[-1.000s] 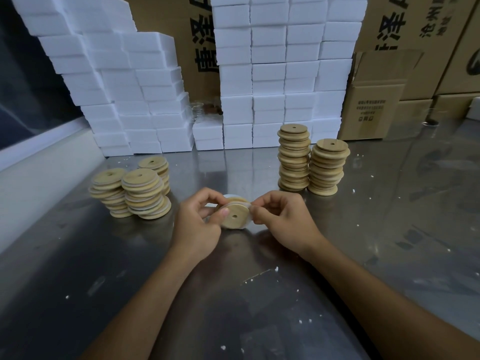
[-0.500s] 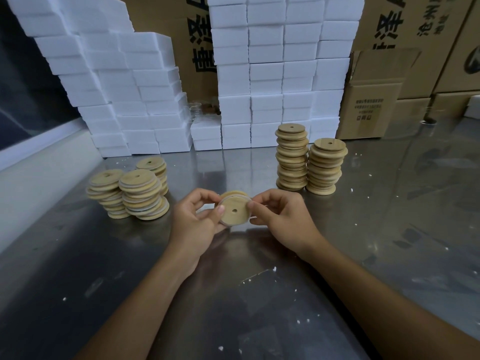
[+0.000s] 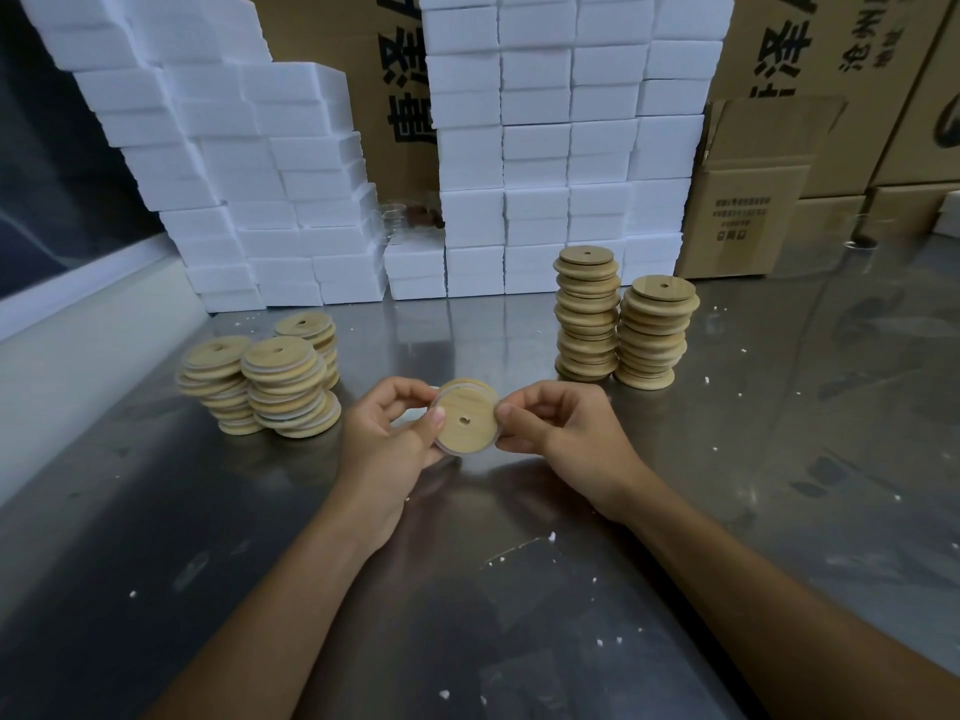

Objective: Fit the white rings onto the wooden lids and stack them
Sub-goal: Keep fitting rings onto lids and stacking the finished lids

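Nearest, two bare forearms reach in from the bottom edge over a grey metal surface (image 3: 519,615) that is flecked with small white crumbs (image 3: 551,536).

Past them, at the middle of the scene, both hands hold one wooden lid (image 3: 466,422) just above the surface. The lid is tilted so its flat face with the small centre hole looks toward the camera, and a thin white ring (image 3: 457,451) shows along its lower rim. The left hand (image 3: 387,439) pinches the lid's left edge between thumb and curled fingers; the right hand (image 3: 563,436) pinches the right edge the same way.

Farther back on the left stand three short, uneven lid stacks (image 3: 280,387), close together, with pale rings visible between the wooden layers. On the right, at about the same depth and a little farther, stand two taller stacks (image 3: 623,324) side by side and almost touching; whether these carry rings cannot be told.

Along the far edge rise walls of white foam blocks (image 3: 545,148), one leaning pile on the left and a straighter one at the centre. Behind and to the right of them are brown cardboard boxes (image 3: 748,210) with dark printed characters, one with its flap up.
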The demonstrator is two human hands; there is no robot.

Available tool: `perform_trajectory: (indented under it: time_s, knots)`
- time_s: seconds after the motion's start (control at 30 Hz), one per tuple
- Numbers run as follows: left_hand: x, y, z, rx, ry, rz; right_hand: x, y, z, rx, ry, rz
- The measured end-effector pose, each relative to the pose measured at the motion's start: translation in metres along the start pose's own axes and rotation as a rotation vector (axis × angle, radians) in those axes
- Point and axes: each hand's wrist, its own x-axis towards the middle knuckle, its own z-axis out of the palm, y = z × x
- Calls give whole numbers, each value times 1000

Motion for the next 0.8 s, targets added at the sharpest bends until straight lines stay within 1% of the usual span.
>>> perform_trajectory:
  time_s: [0.23,0.33,0.43,0.5,0.6,0.67,0.73,0.8]
  knots:
    - [-2,6,2,-103,41,-95,0,0,0,-11,-48,49]
    - [-3,9,4,-123,9,-138,1,0,-1,-32,-13,27]
    - [-6,11,5,-93,-46,-185,1,1,-1,-22,28,-7]
    - [-8,12,6,-141,-58,-212,1,0,-1,14,35,-26]
    - [-8,12,8,-260,-27,-266,-1,-3,0,18,-35,-10]
    - [-8,12,8,-299,1,-289,-3,-3,2,16,-81,-6]
    - [-7,11,8,-244,14,-275,-3,-3,4,43,-69,-15]
    - [-9,11,9,-140,19,-230,-2,-2,2,36,-35,-42]
